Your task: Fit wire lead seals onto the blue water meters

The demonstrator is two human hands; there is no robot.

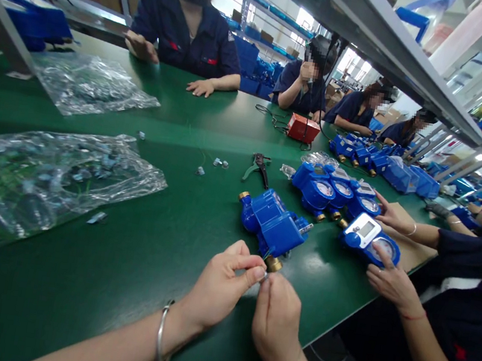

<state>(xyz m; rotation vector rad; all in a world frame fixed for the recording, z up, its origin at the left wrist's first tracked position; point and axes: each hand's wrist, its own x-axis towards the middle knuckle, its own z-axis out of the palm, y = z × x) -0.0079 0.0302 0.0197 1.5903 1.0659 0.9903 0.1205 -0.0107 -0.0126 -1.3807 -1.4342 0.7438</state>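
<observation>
My left hand (221, 290) pinches a small pale wire seal (265, 276) between thumb and forefinger. My right hand (277, 320) is closed against the same seal from the other side, its fingertips meeting those of the left. A thin green wire (268, 257) runs from the seal up to a blue water meter (269, 218), which lies on its side just beyond my hands. Close to my fingertips is the meter's near brass fitting (274, 264). Pliers with dark green handles (259, 168) lie behind the meter.
Clear plastic bags of wire seals (48, 186) cover the table's left side (79, 301); a few loose seals (220, 163) lie mid-table. At right, a co-worker's hand (393, 284) touches another meter (371, 238) beside grouped meters (320, 187). An orange box (303, 128) stands farther back.
</observation>
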